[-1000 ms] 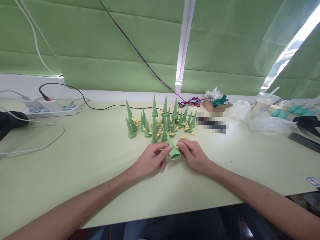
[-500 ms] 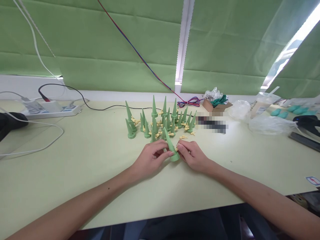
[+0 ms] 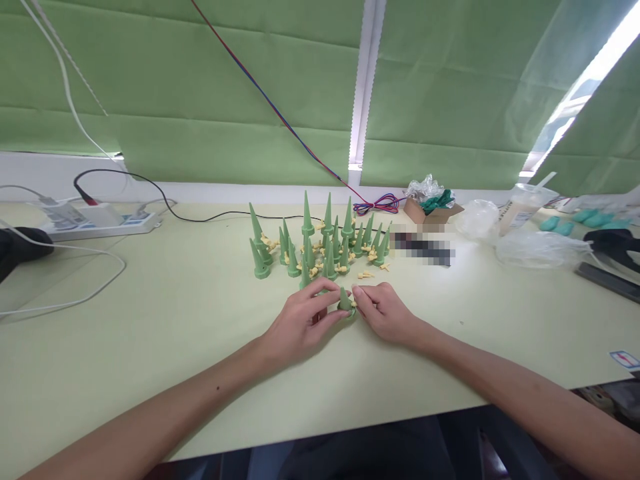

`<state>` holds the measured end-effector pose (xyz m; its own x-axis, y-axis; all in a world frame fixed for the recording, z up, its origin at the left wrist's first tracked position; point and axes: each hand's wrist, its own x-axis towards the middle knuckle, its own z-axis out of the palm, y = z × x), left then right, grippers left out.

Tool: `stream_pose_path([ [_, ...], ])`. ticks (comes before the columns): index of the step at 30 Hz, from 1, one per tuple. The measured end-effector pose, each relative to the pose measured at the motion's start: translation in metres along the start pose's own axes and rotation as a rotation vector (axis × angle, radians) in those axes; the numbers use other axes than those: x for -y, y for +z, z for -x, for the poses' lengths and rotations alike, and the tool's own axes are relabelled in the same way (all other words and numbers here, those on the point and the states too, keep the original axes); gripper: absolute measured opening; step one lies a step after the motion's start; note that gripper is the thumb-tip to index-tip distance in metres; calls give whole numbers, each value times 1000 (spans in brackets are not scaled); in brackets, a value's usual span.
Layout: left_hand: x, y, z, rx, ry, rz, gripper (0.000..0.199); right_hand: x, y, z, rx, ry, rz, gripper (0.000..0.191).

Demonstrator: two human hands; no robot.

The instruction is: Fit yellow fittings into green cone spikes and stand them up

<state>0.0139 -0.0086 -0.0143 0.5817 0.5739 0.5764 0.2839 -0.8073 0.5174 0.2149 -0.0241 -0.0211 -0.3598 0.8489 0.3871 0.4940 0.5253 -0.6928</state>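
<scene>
My left hand (image 3: 313, 315) grips a green plastic cone (image 3: 345, 301) by its round base, between thumb and fingers. The cone is tipped so that its point leans toward me and looks foreshortened. At the cone's right side, my right hand (image 3: 383, 310) pinches a small yellow plastic piece (image 3: 353, 304) against it; the fingertips hide most of that piece. Just beyond the hands stand several green cones (image 3: 308, 220), upright on their bases. Among them lie small yellow pieces (image 3: 366, 275), and some of these touch the cones.
A power strip (image 3: 100, 223) with plugs and cables lies at the left. At the back right are a small cardboard box (image 3: 433, 211), a plastic cup (image 3: 525, 208), clear plastic bags (image 3: 540, 250) and teal pieces (image 3: 557, 225). A coiled red-blue wire (image 3: 383, 203) rests by the wall.
The held cone has tilted: its point stood up and away before and now leans toward me. Both hands stay in nearly the same place, the left fingers slightly more stretched.
</scene>
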Motion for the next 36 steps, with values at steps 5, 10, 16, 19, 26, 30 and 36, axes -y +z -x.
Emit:
stream_pose_path([
  [5,0,1,0,-17,-18,-41,8,1,1,-1,-61,24,12,44],
  [10,-6,0,0,-87,-99,-14,9,4,0,-2,-166,48,-29,44],
  [16,-6,-3,-3,29,-235,25,41,3,-1,-2,-202,50,-106,43],
  [19,-4,-2,-4,104,-309,120,50,3,-1,-1,-170,25,-107,43],
  [26,-5,-1,-4,171,-359,142,52,1,0,-1,-95,-9,-107,39],
  [30,-6,-1,-5,172,-377,172,50,-1,0,0,-92,-15,-106,39],
  [36,-4,0,-3,152,-308,164,33,1,0,2,-89,-21,-129,44],
])
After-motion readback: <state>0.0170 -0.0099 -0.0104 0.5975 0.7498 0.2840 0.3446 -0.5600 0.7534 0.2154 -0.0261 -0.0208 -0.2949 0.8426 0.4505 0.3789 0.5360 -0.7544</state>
